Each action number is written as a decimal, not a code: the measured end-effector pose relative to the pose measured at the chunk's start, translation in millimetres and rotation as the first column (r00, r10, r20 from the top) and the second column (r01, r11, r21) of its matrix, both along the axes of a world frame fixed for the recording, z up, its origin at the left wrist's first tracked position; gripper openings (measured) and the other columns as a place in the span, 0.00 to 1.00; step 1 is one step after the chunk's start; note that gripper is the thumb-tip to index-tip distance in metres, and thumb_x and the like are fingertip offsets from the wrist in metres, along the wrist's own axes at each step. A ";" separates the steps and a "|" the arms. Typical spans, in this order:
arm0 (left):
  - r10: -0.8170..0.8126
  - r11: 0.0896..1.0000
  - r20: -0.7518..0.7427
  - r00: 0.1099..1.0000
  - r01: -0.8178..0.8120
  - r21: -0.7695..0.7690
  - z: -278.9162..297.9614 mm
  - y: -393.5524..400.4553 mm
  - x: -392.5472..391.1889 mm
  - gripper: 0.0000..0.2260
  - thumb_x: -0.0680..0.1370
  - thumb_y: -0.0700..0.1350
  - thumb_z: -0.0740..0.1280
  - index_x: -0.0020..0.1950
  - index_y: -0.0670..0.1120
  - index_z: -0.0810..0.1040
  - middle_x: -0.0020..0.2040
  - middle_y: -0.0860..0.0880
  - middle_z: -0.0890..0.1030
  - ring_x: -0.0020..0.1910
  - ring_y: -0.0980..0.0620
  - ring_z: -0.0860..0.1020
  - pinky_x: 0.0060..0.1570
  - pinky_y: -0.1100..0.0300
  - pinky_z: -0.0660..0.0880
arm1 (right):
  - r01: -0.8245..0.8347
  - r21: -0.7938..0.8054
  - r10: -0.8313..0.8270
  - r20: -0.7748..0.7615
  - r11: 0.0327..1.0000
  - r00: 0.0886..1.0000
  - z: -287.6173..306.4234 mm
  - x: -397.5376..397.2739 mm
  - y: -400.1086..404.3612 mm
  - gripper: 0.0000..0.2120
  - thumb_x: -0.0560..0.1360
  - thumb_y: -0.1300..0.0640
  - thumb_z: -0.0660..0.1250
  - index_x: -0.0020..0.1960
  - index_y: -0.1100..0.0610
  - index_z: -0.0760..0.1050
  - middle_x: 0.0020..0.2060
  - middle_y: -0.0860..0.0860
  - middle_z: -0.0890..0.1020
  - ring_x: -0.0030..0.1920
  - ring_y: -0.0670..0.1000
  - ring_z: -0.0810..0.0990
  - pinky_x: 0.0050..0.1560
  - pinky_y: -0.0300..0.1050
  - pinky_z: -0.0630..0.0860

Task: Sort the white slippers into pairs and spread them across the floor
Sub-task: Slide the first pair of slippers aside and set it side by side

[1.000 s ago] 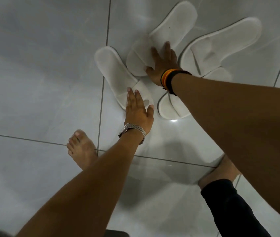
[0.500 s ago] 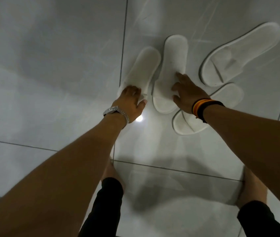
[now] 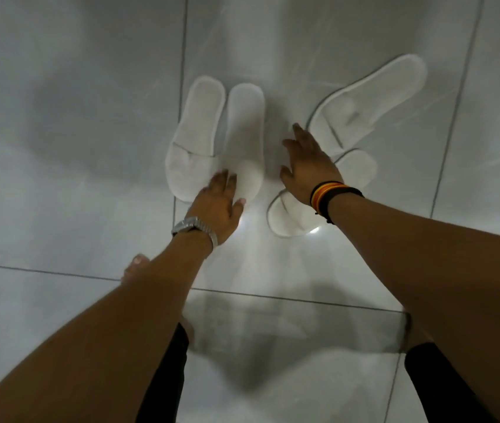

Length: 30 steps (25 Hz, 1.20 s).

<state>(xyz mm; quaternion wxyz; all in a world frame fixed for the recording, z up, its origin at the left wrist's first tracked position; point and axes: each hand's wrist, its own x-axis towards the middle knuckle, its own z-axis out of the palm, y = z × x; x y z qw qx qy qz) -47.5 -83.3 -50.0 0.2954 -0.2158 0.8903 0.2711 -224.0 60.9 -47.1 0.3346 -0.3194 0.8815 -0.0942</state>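
Several white slippers lie on the grey tiled floor. Two rest side by side as a pair: the left slipper and the right slipper. My left hand, with a metal watch, rests flat on the toe end of that pair, fingers apart. My right hand, with striped wristbands, hovers flat just right of the pair, holding nothing. Behind it a long slipper lies at an angle. Another slipper lies partly under my right wrist.
Dark grout lines cross the glossy tiles. My bare left foot stands under my left forearm. Black trouser legs show at the bottom. A bright light glare reflects near my left hand.
The two left slippers have been pushed together into a straight pair. My right hand has come off that pair and moved right, toward the other two slippers.
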 end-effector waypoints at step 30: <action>-0.242 0.969 0.160 0.957 0.246 -0.005 -49.7 130.8 -172.4 0.31 0.84 0.50 0.52 0.82 0.44 0.40 0.82 0.43 0.38 0.82 0.41 0.41 0.79 0.44 0.53 | 0.374 0.058 -0.378 0.077 0.926 0.923 -44.2 -19.2 174.4 0.30 0.78 0.58 0.59 0.78 0.58 0.53 0.80 0.54 0.50 0.79 0.57 0.48 0.74 0.58 0.63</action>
